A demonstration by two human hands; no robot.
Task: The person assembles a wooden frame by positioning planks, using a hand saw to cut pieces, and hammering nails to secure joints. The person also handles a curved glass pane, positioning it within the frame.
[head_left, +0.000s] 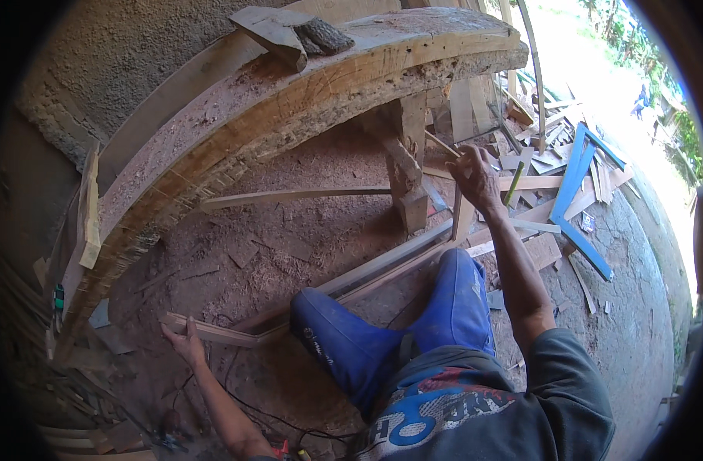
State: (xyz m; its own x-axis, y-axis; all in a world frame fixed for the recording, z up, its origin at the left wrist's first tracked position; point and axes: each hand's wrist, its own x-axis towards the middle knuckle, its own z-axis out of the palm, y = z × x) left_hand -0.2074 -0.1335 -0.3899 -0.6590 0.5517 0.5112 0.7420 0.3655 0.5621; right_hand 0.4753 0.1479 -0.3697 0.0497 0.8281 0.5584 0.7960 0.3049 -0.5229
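Note:
A long, narrow wooden frame (367, 278) slants across the floor in front of me, passing by my knees. At its near left end, my left hand (186, 343) is closed round the end piece, thumb on top. My right hand (476, 178) is raised in a fist above the frame's far right end, close to the top of a short upright wooden piece (463, 218). A thin stick (441, 144) meets its fingers; whether the fist grips this stick or the upright piece is hidden.
A thick curved timber bench (290, 100) arches over the work, with a wooden block (271, 32) on top and a post (407, 169) beneath. Sawdust and offcuts litter the floor. A blue angled frame (570, 180) lies at right. A black cable (267, 411) runs near my left forearm.

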